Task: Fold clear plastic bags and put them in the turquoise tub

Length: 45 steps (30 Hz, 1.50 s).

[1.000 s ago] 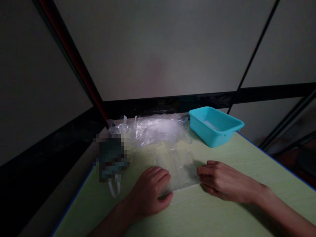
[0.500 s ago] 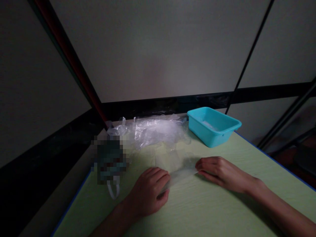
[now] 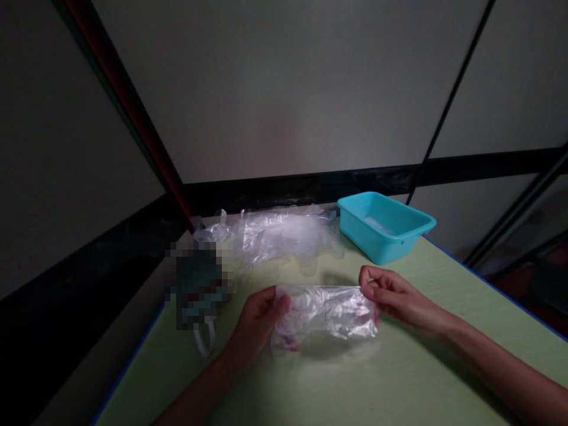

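Between both hands a clear, crinkled sheet of thin plastic, possibly a bag or a disposable glove, is stretched with its top edge straight. My left hand pinches its upper left corner, thumb in front. My right hand grips the upper right corner between thumb and fingers. Some fingers show faintly through or are hidden behind the film. The sheet's lower part hangs over the green table. Beyond the hands lies a pile of similar clear plastic.
A turquoise basin stands at the back right, with something pale inside. At the left is a pixelated dark green item with a white loop. Pale wall panels rise behind the table.
The plastic sheet, held low and nearly flat between the hands, is now raised upright with its face toward me. Both hands have turned so the thumbs show in front.
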Each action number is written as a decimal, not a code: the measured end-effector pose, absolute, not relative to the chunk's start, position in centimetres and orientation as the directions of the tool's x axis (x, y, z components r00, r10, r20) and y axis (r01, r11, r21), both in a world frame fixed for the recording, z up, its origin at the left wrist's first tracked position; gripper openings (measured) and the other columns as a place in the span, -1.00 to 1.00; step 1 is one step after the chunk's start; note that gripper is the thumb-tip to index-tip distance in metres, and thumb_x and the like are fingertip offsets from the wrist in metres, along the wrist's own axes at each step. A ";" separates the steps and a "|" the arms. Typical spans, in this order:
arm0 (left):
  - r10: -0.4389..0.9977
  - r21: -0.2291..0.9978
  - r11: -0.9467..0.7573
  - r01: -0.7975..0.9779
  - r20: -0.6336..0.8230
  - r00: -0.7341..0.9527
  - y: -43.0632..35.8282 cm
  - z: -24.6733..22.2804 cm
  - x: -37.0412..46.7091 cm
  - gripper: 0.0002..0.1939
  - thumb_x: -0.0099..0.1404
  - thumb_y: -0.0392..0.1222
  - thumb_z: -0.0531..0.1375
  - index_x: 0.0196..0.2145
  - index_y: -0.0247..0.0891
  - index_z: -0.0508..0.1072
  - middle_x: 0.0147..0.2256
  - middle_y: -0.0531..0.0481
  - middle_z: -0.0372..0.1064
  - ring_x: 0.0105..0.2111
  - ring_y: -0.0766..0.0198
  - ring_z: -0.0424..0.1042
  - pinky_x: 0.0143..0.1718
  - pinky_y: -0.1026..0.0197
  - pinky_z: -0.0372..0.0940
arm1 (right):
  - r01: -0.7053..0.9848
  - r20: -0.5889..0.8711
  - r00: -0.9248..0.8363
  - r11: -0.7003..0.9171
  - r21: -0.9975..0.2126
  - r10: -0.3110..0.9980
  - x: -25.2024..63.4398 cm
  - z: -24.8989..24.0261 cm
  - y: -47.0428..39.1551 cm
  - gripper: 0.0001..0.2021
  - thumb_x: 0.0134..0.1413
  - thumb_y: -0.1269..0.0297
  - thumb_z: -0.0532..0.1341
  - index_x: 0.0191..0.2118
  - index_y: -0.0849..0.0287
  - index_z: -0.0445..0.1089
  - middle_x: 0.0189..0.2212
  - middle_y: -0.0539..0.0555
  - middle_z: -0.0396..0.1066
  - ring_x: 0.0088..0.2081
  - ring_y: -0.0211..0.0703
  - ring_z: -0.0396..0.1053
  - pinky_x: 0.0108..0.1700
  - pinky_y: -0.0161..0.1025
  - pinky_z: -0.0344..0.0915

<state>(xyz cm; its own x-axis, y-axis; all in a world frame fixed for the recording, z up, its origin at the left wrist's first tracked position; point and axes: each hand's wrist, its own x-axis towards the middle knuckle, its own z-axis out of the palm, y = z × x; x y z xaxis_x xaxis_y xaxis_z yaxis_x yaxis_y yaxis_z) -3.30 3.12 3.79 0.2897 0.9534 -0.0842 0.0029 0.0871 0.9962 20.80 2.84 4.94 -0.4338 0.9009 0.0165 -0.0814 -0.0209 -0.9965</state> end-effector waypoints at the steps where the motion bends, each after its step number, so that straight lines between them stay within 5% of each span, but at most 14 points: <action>1: 0.955 0.991 0.130 -0.015 -0.121 0.271 3.1 3.8 -3.2 -0.65 0.00 0.09 0.19 -0.47 -0.29 0.34 -0.61 0.08 0.35 -0.74 0.37 0.28 -0.75 0.33 0.23 | -0.102 -0.032 -0.431 -0.084 -0.991 0.902 20.6 4.9 2.9 -0.71 -0.04 0.12 0.21 -0.51 0.18 0.12 -0.67 -0.10 0.27 -0.64 -0.37 0.29 -0.58 -0.43 0.22; 8: 0.937 0.955 0.099 0.278 -0.184 0.298 5.3 3.2 -3.4 -0.60 0.00 0.16 0.12 -0.56 -0.28 0.24 -0.64 0.09 0.31 -0.74 0.42 0.27 -0.68 0.33 0.27 | 0.050 -0.313 -0.444 -0.326 -0.944 0.840 20.2 3.3 3.4 -0.72 -0.07 0.14 0.21 -0.48 0.21 0.13 -0.60 0.05 0.44 -0.58 -0.31 0.42 -0.59 -0.46 0.23; 15: 0.861 0.852 -0.091 0.515 -0.193 0.471 10.1 3.8 -2.0 -0.71 -0.03 -0.07 0.17 -0.71 -0.29 0.23 -0.75 0.13 0.20 -0.74 0.34 0.28 -0.72 0.35 0.16 | 0.259 -0.433 -0.659 -0.355 -0.898 0.616 21.0 2.7 3.0 -0.71 -0.04 0.08 0.16 -0.48 0.25 0.20 -0.56 0.07 0.46 -0.60 -0.32 0.41 -0.63 -0.48 0.22; 20: 0.905 0.714 -0.339 0.613 0.069 0.421 11.5 4.7 1.4 -0.91 -0.03 -0.23 0.21 -0.53 -0.27 0.35 -0.55 0.06 0.35 -0.47 0.22 0.39 -0.46 0.28 0.24 | 0.428 -0.536 -0.740 -0.331 -0.841 0.406 22.0 3.4 2.9 -0.64 -0.06 0.00 0.16 -0.48 0.27 0.28 -0.61 0.01 0.39 -0.62 -0.37 0.37 -0.59 -0.46 0.26; 22: 0.911 0.658 -0.395 0.641 0.188 0.368 10.9 5.1 1.9 -0.87 0.02 -0.25 0.18 -0.39 -0.24 0.36 -0.37 0.00 0.39 -0.30 0.17 0.38 -0.31 0.24 0.23 | 0.499 -0.563 -0.699 -0.262 -0.826 0.441 22.6 3.9 3.0 -0.63 -0.05 -0.01 0.15 -0.52 0.27 0.26 -0.63 0.01 0.37 -0.62 -0.34 0.36 -0.58 -0.43 0.27; 24: 0.906 0.616 -0.423 0.664 0.264 0.332 9.9 5.4 1.3 -0.87 0.08 -0.25 0.13 -0.33 -0.21 0.35 -0.29 -0.02 0.38 -0.22 0.16 0.36 -0.25 0.21 0.22 | 0.557 -0.472 -0.602 -0.086 -0.826 0.644 23.0 4.5 3.2 -0.63 0.04 0.03 0.08 -0.54 0.26 0.26 -0.63 0.04 0.37 -0.60 -0.30 0.36 -0.56 -0.37 0.28; 26: 0.901 0.591 -0.434 0.680 0.302 0.313 8.5 5.3 -0.3 -0.87 0.12 -0.27 0.07 -0.32 -0.19 0.34 -0.27 -0.01 0.39 -0.24 0.19 0.38 -0.25 0.23 0.23 | 0.640 -0.197 -0.460 0.170 -0.749 0.866 22.9 4.9 3.4 -0.65 0.13 0.10 0.00 -0.50 0.27 0.29 -0.57 0.10 0.40 -0.53 -0.22 0.38 -0.48 -0.29 0.31; 28: 0.896 0.582 -0.442 0.682 0.312 0.315 7.2 4.8 -2.3 -0.88 0.16 -0.26 0.02 -0.34 -0.20 0.34 -0.29 0.00 0.41 -0.31 0.24 0.41 -0.33 0.27 0.27 | 0.710 0.093 -0.384 0.358 -0.606 0.919 22.3 5.0 3.5 -0.69 0.17 0.17 -0.03 -0.34 0.27 0.35 -0.40 0.17 0.44 -0.37 -0.12 0.41 -0.32 -0.18 0.33; 30: 0.890 0.598 -0.452 0.662 0.354 0.288 6.0 4.0 -4.2 -0.85 0.19 -0.22 0.00 -0.33 -0.23 0.33 -0.36 0.00 0.43 -0.39 0.27 0.43 -0.42 0.31 0.29 | 0.718 0.228 -0.431 0.485 -0.500 0.873 21.4 4.6 3.6 -0.69 0.18 0.19 -0.03 -0.11 0.26 0.31 -0.16 0.21 0.39 -0.15 -0.06 0.35 -0.10 -0.08 0.26; 33: 0.877 0.598 -0.470 0.650 0.399 0.267 5.0 3.0 -5.9 -0.83 0.18 -0.21 0.01 -0.31 -0.26 0.36 -0.41 0.00 0.45 -0.50 0.31 0.41 -0.56 0.36 0.25 | 0.680 0.234 -0.587 0.629 -0.376 0.775 20.3 3.7 3.7 -0.54 0.19 0.14 -0.04 0.15 0.22 0.05 0.11 0.21 0.13 0.12 -0.01 0.08 0.15 0.08 -0.08; 36: 0.850 0.519 -0.513 0.684 0.417 0.321 4.6 2.4 -6.0 -0.79 0.18 -0.21 0.02 -0.29 -0.29 0.40 -0.40 -0.02 0.47 -0.62 0.37 0.33 -0.58 0.37 0.21 | 0.659 0.145 -0.689 0.697 -0.283 0.710 19.9 2.9 3.8 -0.41 0.18 0.05 -0.07 0.24 0.21 -0.20 0.22 0.21 -0.18 0.22 0.02 -0.19 0.18 0.15 -0.33; 45: 0.857 0.433 -0.512 0.742 0.319 0.405 4.7 1.9 -5.9 -0.66 0.21 -0.20 -0.01 -0.12 -0.27 0.42 -0.45 -0.01 0.50 -0.75 0.43 0.19 -0.65 0.39 0.10 | 0.609 0.037 -0.762 0.735 -0.298 0.646 20.3 2.7 3.7 -0.20 0.08 -0.11 -0.03 0.25 0.30 -0.37 0.23 0.28 -0.35 0.23 0.04 -0.32 0.19 0.09 -0.48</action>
<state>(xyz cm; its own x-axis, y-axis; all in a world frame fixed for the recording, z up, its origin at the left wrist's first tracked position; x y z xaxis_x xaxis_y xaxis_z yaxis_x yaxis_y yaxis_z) -5.93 4.71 1.86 0.4049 0.8567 0.3194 0.7416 -0.5121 0.4333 20.31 3.67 2.67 -0.7622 0.6463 0.0373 0.6087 0.7351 -0.2985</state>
